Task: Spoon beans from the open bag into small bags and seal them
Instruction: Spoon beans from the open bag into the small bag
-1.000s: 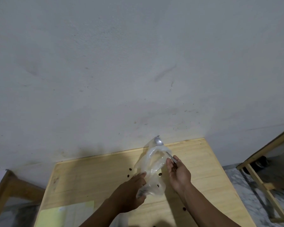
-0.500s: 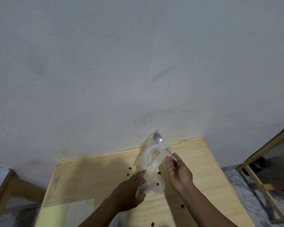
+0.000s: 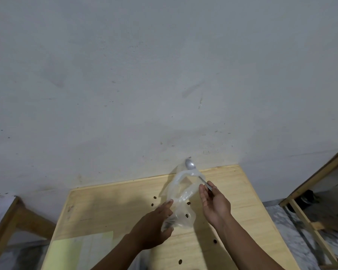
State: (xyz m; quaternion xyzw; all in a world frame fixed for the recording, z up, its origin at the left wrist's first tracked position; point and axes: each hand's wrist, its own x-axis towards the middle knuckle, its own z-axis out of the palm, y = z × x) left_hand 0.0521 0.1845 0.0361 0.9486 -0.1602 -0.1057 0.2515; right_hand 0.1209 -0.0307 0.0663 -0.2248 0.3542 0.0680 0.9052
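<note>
Crumpled clear plastic bag (image 3: 180, 199) held up over pale wooden worktop (image 3: 113, 203), few beans inside. Left hand (image 3: 156, 228) grips its bottom, likely steadying it. Right hand (image 3: 215, 203) pinches silver metal spoon (image 3: 190, 165) handle, bowl raised at bag's top. Loose dark beans (image 3: 215, 241) scattered around.

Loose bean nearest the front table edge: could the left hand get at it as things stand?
Probably not at once: the left hand grips the clear bag. The bean lies bare on the table, with nothing over it.
</note>
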